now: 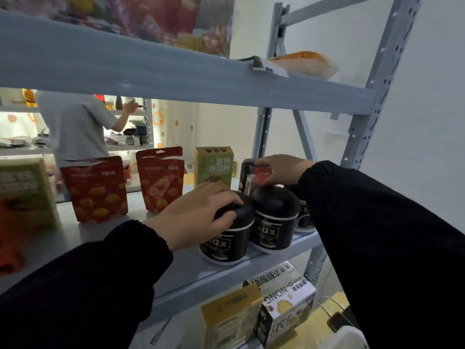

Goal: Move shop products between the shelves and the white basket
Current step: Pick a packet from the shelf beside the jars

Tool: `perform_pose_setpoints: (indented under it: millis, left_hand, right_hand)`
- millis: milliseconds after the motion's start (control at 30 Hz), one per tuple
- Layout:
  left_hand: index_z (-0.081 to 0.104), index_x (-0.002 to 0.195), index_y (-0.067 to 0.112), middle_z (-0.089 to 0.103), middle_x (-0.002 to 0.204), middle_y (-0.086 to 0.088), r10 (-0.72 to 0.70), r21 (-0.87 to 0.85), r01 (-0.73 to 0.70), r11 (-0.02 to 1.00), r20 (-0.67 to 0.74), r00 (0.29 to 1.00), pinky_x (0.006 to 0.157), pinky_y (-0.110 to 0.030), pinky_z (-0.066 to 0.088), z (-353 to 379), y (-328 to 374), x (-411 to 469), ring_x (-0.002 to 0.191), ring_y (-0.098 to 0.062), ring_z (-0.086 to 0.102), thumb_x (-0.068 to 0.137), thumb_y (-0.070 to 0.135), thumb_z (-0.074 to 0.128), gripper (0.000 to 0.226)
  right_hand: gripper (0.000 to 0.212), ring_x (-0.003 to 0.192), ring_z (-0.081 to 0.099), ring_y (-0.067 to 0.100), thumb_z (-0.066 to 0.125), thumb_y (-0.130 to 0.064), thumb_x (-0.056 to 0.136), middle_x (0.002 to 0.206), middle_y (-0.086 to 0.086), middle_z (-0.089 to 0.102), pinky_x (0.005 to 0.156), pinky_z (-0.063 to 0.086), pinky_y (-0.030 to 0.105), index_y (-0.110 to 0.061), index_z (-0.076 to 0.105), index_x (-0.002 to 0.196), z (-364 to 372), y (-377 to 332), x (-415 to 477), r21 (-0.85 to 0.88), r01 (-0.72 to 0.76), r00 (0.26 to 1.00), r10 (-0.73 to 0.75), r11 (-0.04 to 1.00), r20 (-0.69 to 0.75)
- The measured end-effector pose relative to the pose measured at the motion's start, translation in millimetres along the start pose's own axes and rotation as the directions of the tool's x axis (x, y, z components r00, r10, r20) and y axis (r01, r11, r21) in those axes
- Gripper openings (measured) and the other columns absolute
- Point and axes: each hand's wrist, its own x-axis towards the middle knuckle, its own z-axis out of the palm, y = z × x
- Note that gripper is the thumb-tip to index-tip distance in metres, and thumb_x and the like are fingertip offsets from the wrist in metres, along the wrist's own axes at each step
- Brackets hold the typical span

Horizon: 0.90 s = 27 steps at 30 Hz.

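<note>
Left grip (198,215) clenched over the lid of front jar (226,240), touching left of second jar (274,222). Right grip (281,170) pinches black-red pack (247,177) by its top, just behind second jar. Both jars stand on shelf (186,268).

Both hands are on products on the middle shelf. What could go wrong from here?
1. The left hand grips the front jar by its lid only; a loose lid could let the jar fall, and it stands near the shelf edge.
2. The right hand holds a black pack just behind the second jar; lowering it carelessly could knock that jar forward.
3. The right sleeve passes close over the third jar and might drag it off when withdrawn.
</note>
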Motion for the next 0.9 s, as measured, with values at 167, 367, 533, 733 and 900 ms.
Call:
perform_pose_setpoints:
  millis: [167,367,533,733,900]
  left_hand:
    - [0.058,0.135,0.031,0.05,0.137,0.01,0.003,-0.023,-0.003,1.0,-0.018,1.0,0.094,-0.011,0.023,3,-3,0,0.127,-0.007,0.036,0.105,0.033,0.048,0.031]
    - [0.055,0.138,0.03,0.045,0.14,0.011,-0.03,-0.117,0.024,0.993,-0.041,0.999,0.102,-0.004,0.017,11,-2,-5,0.131,-0.002,0.031,0.107,0.028,0.044,0.033]
    - [0.046,0.145,0.041,0.036,0.15,0.013,-0.117,-0.166,0.107,0.98,-0.051,0.992,0.115,-0.025,0.022,10,-9,-25,0.14,-0.005,0.025,0.108,0.027,0.037,0.041]
    - [0.042,0.147,0.032,0.042,0.138,0.007,-0.405,-0.347,0.33,0.878,-0.171,0.898,0.112,-0.033,0.037,0,-50,-67,0.124,-0.006,0.043,0.106,0.028,0.044,0.041]
    - [0.033,0.138,0.047,0.042,0.14,0.008,-0.627,-0.569,0.466,0.677,-0.114,0.771,0.102,-0.03,0.046,-3,-80,-108,0.126,-0.009,0.048,0.09,0.041,0.075,0.064]
  right_hand:
    - [0.036,0.103,0.063,0.021,0.075,-0.033,0.09,0.116,0.001,0.069,0.093,0.052,0.037,-0.023,0.066,0.122,1,5,23,-0.138,-0.007,0.996,0.018,0.99,0.083]
    - [0.036,0.101,0.06,0.022,0.078,-0.03,0.087,0.11,-0.003,0.064,0.083,0.046,0.033,-0.023,0.06,0.118,0,-5,26,-0.107,0.07,0.996,-0.065,0.992,0.053]
    - [0.015,0.089,0.058,0.02,0.064,-0.019,0.093,0.094,-0.006,0.06,0.064,0.037,0.026,-0.025,0.056,0.103,-10,-35,21,-0.054,0.173,0.983,-0.176,0.983,-0.059]
    - [0.021,0.095,0.059,0.021,0.066,-0.017,0.092,0.104,0.0,0.064,0.08,0.048,0.03,-0.017,0.059,0.112,-26,-101,5,-0.015,0.285,0.949,-0.285,0.958,-0.136]
    - [0.03,0.098,0.058,0.02,0.071,-0.021,0.09,0.107,-0.002,0.063,0.078,0.046,0.034,-0.02,0.056,0.116,-17,-167,0,0.039,0.387,0.917,-0.38,0.921,-0.125]
